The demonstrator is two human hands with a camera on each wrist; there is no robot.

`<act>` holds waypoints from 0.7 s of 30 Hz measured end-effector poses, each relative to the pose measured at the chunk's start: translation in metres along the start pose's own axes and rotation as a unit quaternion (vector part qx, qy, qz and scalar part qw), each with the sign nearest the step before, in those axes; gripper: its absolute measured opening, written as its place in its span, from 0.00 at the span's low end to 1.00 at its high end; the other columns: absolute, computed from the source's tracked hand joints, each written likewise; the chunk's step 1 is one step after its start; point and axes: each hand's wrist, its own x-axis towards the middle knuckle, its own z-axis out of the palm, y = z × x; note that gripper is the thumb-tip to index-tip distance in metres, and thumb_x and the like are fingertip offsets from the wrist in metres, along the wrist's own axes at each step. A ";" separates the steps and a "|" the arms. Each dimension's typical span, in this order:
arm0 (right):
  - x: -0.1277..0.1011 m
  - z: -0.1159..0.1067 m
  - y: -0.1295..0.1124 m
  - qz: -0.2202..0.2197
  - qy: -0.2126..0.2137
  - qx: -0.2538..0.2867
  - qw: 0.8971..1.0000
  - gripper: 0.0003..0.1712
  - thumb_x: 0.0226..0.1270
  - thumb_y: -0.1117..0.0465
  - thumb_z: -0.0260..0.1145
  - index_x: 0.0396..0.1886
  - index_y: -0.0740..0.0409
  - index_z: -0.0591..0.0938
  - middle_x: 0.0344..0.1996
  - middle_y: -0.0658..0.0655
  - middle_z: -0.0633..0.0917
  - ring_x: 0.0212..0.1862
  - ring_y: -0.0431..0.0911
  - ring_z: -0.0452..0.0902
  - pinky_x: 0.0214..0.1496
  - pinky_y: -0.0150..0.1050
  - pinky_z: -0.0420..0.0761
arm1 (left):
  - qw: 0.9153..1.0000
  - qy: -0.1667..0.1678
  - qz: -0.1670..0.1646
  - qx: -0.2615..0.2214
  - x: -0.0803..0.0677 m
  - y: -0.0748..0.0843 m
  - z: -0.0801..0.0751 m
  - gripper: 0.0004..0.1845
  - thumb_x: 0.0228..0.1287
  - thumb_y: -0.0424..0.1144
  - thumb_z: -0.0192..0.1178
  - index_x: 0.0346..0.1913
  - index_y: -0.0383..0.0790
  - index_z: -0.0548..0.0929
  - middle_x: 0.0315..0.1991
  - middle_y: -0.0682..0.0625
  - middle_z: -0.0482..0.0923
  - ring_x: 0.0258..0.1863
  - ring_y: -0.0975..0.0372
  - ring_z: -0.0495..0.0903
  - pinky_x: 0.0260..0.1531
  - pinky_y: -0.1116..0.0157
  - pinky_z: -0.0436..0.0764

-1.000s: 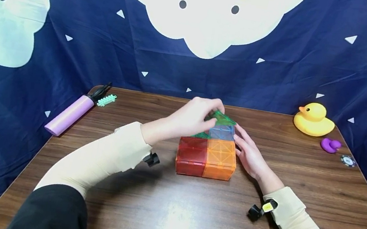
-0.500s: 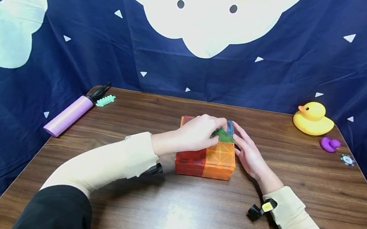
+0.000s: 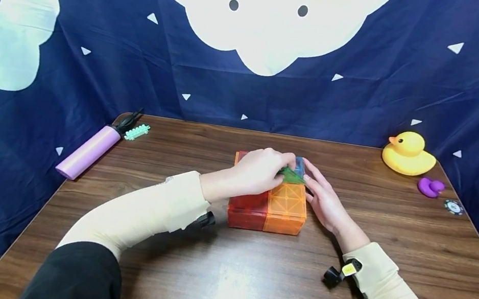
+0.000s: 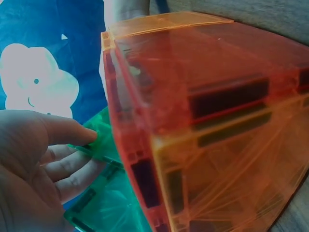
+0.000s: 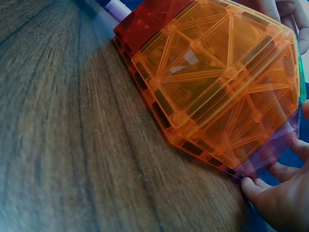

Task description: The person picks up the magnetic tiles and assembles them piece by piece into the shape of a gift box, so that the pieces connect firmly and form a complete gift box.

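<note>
A box of translucent magnetic tiles stands on the table in the head view, with a red tile [image 3: 246, 217] and an orange tile [image 3: 289, 198] at its near side. My left hand [image 3: 259, 173] reaches over the top and pinches a green tile [image 3: 293, 176] between thumb and fingers. The left wrist view shows another green tile [image 4: 113, 200] below it, against the red side. Behind my left hand, a blue tile [image 3: 300, 166] shows in part. My right hand [image 3: 328, 207] touches the box's right side with extended fingers, beside a purple-looking tile [image 5: 270, 150].
A lilac pump [image 3: 89, 152] with a black end and a mint-coloured toy piece [image 3: 137, 132] lie at the left. Toward the back right sit a yellow rubber duck [image 3: 408, 156], a small purple duck [image 3: 430, 187] and a poker chip [image 3: 453, 207]. A patterned blue cloth [image 3: 163, 71] hangs behind the table.
My left hand has brought the green tile down and nearer, from above the back of the box to its top. The right hand has stayed at the right side.
</note>
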 end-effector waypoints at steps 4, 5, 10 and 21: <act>0.000 0.000 0.000 0.002 0.000 -0.002 1.000 0.35 0.84 0.53 0.48 0.84 0.49 0.50 0.80 0.57 0.54 0.67 0.39 0.67 0.66 0.38 0.68 | 1.000 -0.003 -0.001 0.002 0.000 -0.001 -0.003 0.11 0.67 0.34 0.65 0.51 0.47 0.83 0.39 0.54 0.86 0.35 0.63 0.81 0.31 0.64 0.80; -0.001 0.000 0.000 0.002 0.000 -0.002 1.000 0.35 0.84 0.53 0.48 0.84 0.49 0.50 0.80 0.57 0.53 0.67 0.39 0.67 0.66 0.38 0.69 | 1.000 -0.004 -0.002 0.001 0.000 -0.001 -0.003 0.12 0.67 0.34 0.66 0.51 0.47 0.83 0.39 0.54 0.85 0.36 0.64 0.81 0.32 0.64 0.80; -0.001 0.000 0.000 -0.002 -0.002 -0.004 1.000 0.36 0.85 0.53 0.48 0.84 0.50 0.49 0.80 0.59 0.52 0.66 0.38 0.68 0.65 0.37 0.70 | 1.000 -0.015 -0.007 -0.010 -0.001 -0.004 -0.004 0.14 0.66 0.34 0.66 0.53 0.48 0.83 0.39 0.54 0.84 0.38 0.63 0.81 0.35 0.63 0.82; -0.002 0.000 0.000 0.004 0.001 0.000 1.000 0.35 0.85 0.53 0.45 0.85 0.50 0.47 0.81 0.59 0.50 0.73 0.47 0.60 0.66 0.37 0.69 | 0.988 0.111 -0.012 -0.104 -0.024 -0.023 -0.019 0.22 0.70 0.45 0.65 0.61 0.37 0.79 0.55 0.45 0.82 0.52 0.57 0.80 0.56 0.60 0.77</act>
